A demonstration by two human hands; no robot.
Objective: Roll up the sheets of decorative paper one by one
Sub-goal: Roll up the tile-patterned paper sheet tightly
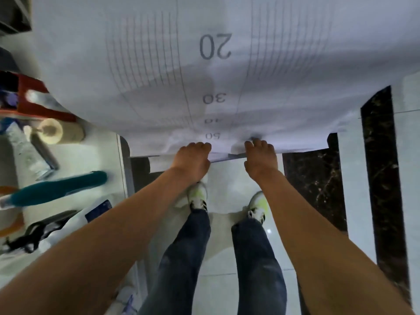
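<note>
A large white sheet of paper [159,64] fills the upper half of the head view, its back side towards me, printed with grid lines and the numbers 20, 30, 40 and 50. It hangs curved, with its near edge low in front of me. My left hand [192,159] and my right hand [260,159] both grip that near edge, side by side, fingers curled over the paper. The edge is crumpled a little where the fingers press. My legs and shoes stand on the tiled floor below.
At the left lie a teal roll [59,188], a beige tape roll [51,131], a dark tube [44,151], a red box [29,96] and a black bag [38,230]. Dark marble strips [381,178] run through the light floor tiles at the right.
</note>
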